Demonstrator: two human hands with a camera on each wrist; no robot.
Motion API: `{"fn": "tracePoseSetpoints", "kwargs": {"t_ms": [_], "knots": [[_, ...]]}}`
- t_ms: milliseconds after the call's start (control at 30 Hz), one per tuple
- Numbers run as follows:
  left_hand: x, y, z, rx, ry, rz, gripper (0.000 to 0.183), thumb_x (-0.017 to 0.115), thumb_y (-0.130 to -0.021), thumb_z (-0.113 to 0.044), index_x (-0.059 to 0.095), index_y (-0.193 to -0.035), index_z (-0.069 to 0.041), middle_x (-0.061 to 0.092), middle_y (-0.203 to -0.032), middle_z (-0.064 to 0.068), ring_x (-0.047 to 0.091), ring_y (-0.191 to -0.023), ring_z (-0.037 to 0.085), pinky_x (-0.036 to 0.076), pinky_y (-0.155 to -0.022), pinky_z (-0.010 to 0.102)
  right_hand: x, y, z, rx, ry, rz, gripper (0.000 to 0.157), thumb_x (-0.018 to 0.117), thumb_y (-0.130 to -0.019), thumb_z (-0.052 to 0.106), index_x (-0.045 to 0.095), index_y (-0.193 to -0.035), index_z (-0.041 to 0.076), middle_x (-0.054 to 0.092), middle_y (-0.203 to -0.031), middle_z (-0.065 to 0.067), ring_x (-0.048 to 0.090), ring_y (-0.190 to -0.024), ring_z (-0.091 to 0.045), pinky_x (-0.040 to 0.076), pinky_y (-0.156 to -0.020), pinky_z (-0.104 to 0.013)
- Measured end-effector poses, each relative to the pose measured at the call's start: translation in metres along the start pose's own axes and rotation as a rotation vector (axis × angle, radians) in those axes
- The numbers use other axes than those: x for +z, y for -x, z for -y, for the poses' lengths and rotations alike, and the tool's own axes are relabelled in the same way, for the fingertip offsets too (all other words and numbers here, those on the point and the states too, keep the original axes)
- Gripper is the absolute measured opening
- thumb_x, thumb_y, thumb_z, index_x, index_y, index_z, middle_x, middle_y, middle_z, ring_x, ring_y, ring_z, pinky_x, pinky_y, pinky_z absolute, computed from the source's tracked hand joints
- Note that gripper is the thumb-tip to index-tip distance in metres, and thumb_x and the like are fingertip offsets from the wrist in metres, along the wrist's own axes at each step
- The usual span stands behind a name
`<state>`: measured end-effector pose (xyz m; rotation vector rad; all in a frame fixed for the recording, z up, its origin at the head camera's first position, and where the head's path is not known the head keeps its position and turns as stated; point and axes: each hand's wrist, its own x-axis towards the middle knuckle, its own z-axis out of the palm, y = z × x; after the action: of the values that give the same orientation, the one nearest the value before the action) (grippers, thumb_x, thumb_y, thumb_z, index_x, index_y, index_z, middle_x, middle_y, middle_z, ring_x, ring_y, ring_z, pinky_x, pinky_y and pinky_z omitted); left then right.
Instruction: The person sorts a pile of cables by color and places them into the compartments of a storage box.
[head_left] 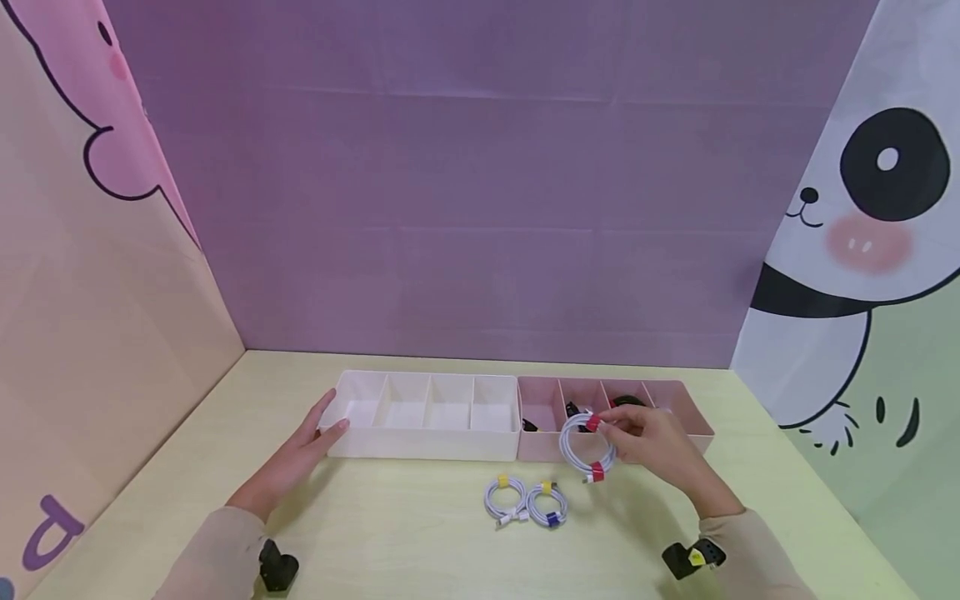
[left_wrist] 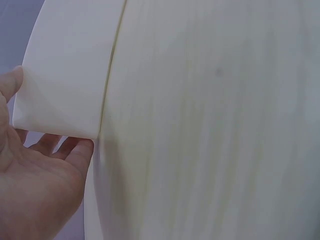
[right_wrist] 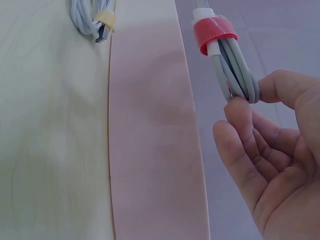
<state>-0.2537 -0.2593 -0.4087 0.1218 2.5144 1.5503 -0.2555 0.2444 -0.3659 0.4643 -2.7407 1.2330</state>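
Note:
My right hand (head_left: 652, 442) pinches a coiled white cable (head_left: 564, 454) with two red ties between thumb and fingertips. This coil hangs in front of a pink divided box (head_left: 540, 448); in the right wrist view a red tie (right_wrist: 216, 32) wraps its strands. At the far left, my left hand (head_left: 300, 450) holds the end of a white divided box (head_left: 427, 444), the thumb by its rim and the fingers against its end wall in the left wrist view. Two smaller coiled cables, one with a yellow tie (head_left: 503, 481) and one with a blue tie (head_left: 552, 519), lie on the table.
The two boxes stand end to end on the pale wooden table (head_left: 420, 542). Dark items (head_left: 628, 401) sit in some pink compartments. A purple backdrop (head_left: 480, 208) rises behind, with cartoon-printed panels on both sides.

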Motion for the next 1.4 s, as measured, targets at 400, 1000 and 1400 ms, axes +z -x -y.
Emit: {"fn": "tracePoseSetpoints", "kwargs": {"t_ms": [400,1000,1400], "knots": [[0.0,0.002,-0.002,0.007,-0.002,-0.001,0.079,0.044,-0.105,-0.053,-0.01,-0.16,-0.035,-0.01,-0.166,0.018,0.003,-0.146,0.053,0.011,-0.112,0.071,0.007,-0.013,0.012,-0.011,0.019,0.0,0.023,0.073,-0.094,0.026,0.076,-0.109,0.009,0.069,-0.082,0.001,0.062,-0.069,-0.015,0.054,-0.058,-0.027],[0.0,0.001,-0.002,0.01,-0.012,-0.007,0.079,0.043,-0.105,-0.052,-0.009,-0.161,-0.032,-0.009,-0.166,0.019,0.002,-0.146,0.053,0.011,-0.113,0.07,0.028,-0.034,0.03,-0.018,-0.125,0.006,0.022,0.071,-0.095,0.019,0.075,-0.112,0.006,0.069,-0.081,-0.001,0.063,-0.069,-0.019,0.059,-0.065,-0.036],[0.001,0.001,-0.003,0.004,-0.012,-0.007,0.08,0.043,-0.104,-0.054,-0.009,-0.161,-0.034,-0.01,-0.166,0.018,0.003,-0.146,0.053,0.012,-0.113,0.07,0.042,-0.044,0.035,-0.019,-0.126,-0.019,0.025,0.07,-0.096,0.02,0.074,-0.116,0.007,0.069,-0.084,-0.001,0.063,-0.071,-0.019,0.059,-0.063,-0.038]]}}
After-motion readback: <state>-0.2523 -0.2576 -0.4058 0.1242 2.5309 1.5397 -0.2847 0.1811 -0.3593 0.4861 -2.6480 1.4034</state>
